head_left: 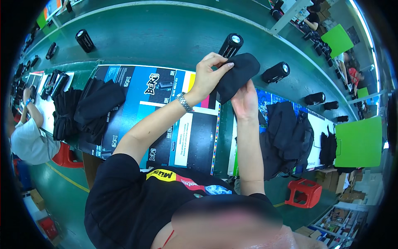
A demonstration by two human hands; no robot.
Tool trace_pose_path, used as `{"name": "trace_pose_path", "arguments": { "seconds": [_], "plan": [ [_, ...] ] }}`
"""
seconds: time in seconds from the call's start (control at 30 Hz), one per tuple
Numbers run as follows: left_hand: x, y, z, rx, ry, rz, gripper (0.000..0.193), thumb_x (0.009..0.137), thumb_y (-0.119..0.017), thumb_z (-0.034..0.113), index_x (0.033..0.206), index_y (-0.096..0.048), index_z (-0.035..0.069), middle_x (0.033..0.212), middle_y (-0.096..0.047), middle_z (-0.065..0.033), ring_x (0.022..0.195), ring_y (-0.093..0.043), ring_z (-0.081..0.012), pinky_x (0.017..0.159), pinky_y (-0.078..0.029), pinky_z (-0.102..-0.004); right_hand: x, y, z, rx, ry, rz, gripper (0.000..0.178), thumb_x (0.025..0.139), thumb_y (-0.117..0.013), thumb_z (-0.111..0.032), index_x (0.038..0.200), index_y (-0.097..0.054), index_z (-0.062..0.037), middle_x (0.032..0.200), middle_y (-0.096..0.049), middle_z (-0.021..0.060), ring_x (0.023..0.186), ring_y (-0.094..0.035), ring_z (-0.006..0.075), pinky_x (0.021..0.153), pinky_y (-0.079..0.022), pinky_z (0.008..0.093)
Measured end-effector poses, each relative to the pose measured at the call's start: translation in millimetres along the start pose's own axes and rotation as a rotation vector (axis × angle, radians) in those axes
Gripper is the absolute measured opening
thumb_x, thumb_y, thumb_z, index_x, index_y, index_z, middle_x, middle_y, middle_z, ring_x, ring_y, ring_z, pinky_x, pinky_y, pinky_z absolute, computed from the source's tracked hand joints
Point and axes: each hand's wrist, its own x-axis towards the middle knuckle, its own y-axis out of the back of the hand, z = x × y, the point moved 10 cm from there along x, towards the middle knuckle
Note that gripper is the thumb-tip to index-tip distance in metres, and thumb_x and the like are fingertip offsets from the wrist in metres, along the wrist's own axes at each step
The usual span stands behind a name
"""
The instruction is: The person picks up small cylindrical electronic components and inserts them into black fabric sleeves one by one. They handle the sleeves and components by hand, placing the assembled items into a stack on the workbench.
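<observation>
A black fabric pouch [239, 74] hangs between my two hands over the green bench. My left hand [208, 75] pinches its upper left edge, thumb on top and fingers curled. From the lower right, my right hand [245, 101] grips the pouch's side; its fingers are partly hidden behind the cloth. Just beyond my left hand, a black cylindrical speaker [231, 45] stands on the green surface, its lower part covered by the hand and pouch. Another black speaker [275, 72] lies tilted to the right of the pouch.
Printed sheets [166, 112] cover the bench before me. Stacks of black cloth pouches lie on the left [97, 103] and right [286, 133]. More speakers [85, 40] stand along the green conveyor. Red stools [304, 193] flank the bench; a co-worker [33, 135] sits at left.
</observation>
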Motion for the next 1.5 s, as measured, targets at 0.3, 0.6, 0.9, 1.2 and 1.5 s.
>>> {"name": "trace_pose_path", "arguments": {
  "seconds": [0.3, 0.6, 0.9, 1.2, 1.5],
  "plan": [
    [-11, -28, -46, -0.958, 0.707, -0.206, 0.020, 0.091, -0.060, 0.017, 0.103, -0.064, 0.001, 0.093, -0.067, -0.0076, 0.086, -0.065, -0.0130, 0.078, -0.052, -0.0255, 7, 7, 32, 0.030, -0.291, -0.282, 0.035, 0.093, -0.055, -0.013, 0.125, -0.050, 0.0006, 0.119, -0.057, 0.0102, 0.112, -0.054, 0.0212, 0.097, -0.044, 0.0372],
    [9, -45, -68, -0.471, 0.613, -0.548, 0.024, 0.087, -0.066, 0.014, 0.107, -0.065, 0.001, 0.094, -0.067, -0.0043, 0.087, -0.062, -0.0085, 0.080, -0.047, -0.0228, 53, 24, -76, -0.376, 0.254, -0.111, 0.020, 0.085, -0.062, -0.001, 0.105, -0.062, 0.0001, 0.093, -0.065, 0.0038, 0.079, -0.060, 0.0102, 0.070, -0.046, 0.0241],
    [102, -63, -93, 0.086, 0.126, -0.037, 0.016, 0.087, -0.063, 0.010, 0.098, -0.067, -0.002, 0.088, -0.066, -0.0032, 0.076, -0.060, -0.0092, 0.069, -0.048, -0.0236, 81, 2, -140, -1.202, 1.163, 0.413, 0.010, 0.083, -0.058, -0.001, 0.090, -0.064, 0.0004, 0.091, -0.064, 0.0149, 0.078, -0.063, 0.0290, 0.069, -0.050, 0.0367],
    [113, -107, -197, -0.422, 0.699, -0.032, 0.010, 0.087, -0.063, 0.009, 0.093, -0.066, 0.001, 0.090, -0.063, -0.0084, 0.075, -0.062, -0.0168, 0.065, -0.049, -0.0275, 184, 98, -147, -0.977, 0.713, 0.473, 0.020, 0.081, -0.068, -0.018, 0.076, -0.066, 0.0009, 0.066, -0.066, 0.0107, 0.064, -0.064, 0.0205, 0.061, -0.049, 0.0327],
    [130, -104, -219, 0.044, 0.855, -0.389, 0.041, 0.085, -0.067, 0.032, 0.103, -0.059, -0.004, 0.099, -0.065, -0.0129, 0.081, -0.063, -0.0208, 0.069, -0.051, -0.0298, 192, 124, -130, -1.110, 0.231, 0.482, 0.026, 0.080, -0.068, -0.021, 0.073, -0.067, 0.0039, 0.068, -0.065, 0.0125, 0.055, -0.064, 0.0206, 0.052, -0.054, 0.0305]
  ]
}}
